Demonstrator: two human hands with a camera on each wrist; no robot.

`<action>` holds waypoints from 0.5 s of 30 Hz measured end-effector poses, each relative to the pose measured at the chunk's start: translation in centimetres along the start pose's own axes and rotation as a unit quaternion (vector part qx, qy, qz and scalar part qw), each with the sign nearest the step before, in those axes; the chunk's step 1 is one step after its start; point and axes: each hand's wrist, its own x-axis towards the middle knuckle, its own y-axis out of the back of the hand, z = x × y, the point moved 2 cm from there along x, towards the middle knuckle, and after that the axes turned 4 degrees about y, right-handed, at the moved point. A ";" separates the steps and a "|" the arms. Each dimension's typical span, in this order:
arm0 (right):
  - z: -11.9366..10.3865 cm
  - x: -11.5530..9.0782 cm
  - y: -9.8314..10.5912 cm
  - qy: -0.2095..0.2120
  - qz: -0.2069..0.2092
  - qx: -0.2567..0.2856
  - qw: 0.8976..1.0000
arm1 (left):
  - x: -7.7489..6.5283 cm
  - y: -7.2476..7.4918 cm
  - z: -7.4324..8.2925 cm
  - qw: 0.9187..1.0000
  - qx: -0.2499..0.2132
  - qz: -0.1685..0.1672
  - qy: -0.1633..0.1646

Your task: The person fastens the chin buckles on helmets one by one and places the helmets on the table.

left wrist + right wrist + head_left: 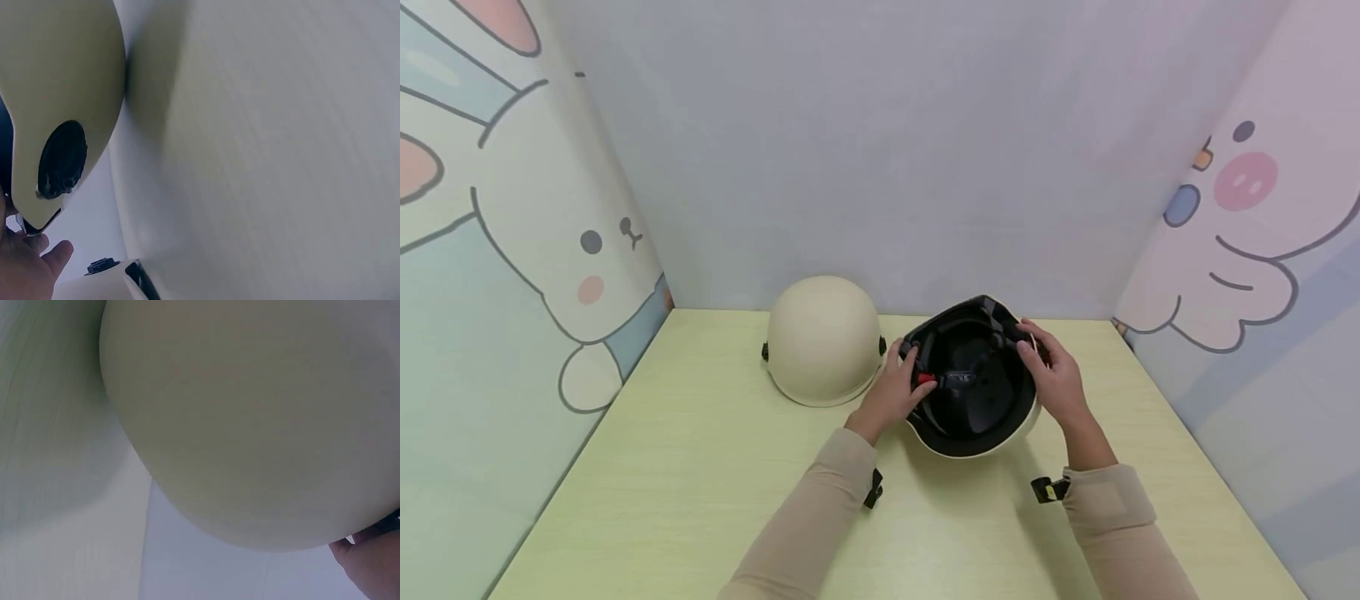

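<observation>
A cream helmet (pixel 1030 421) is tipped so its black padded inside (pixel 981 400) faces the head camera. My left hand (pixel 887 396) grips its left rim, the thumb beside a red buckle piece (pixel 927 378). On the opposite side my right hand (pixel 1058 379) holds the rim, fingers over the edge. The left wrist view shows the cream shell (pixel 69 69) with a round black side fitting (pixel 62 159), and the left hand (pixel 25 269) at its lower corner. In the right wrist view the smooth shell (pixel 250 425) hides most of the right hand (pixel 378 565).
A second cream helmet (pixel 823 342) stands dome up just left of the held one, with black side fittings. The pale yellow-green table (pixel 685 467) meets a plain grey back wall (pixel 850 167). Side panels with cartoon animals (pixel 1262 208) flank it.
</observation>
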 end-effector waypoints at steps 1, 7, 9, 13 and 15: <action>-0.1 0.1 0.0 -0.002 0.000 -0.003 1.000 | 0.0 -0.2 0.1 1.000 -0.003 0.000 0.002; 0.5 0.7 -0.8 -0.013 -0.003 -0.026 1.000 | -0.1 -1.2 -0.3 1.000 -0.011 -0.017 0.017; 0.4 0.9 -1.1 -0.009 -0.008 -0.038 0.999 | 0.0 -1.5 -0.5 0.999 -0.026 -0.019 0.021; -0.6 1.0 -1.9 -0.001 -0.020 -0.063 0.998 | 0.0 -1.7 -0.7 0.997 -0.070 -0.012 0.026; -1.0 1.0 -2.3 0.003 -0.024 -0.072 0.997 | -0.1 -1.7 -0.7 0.995 -0.093 -0.012 0.032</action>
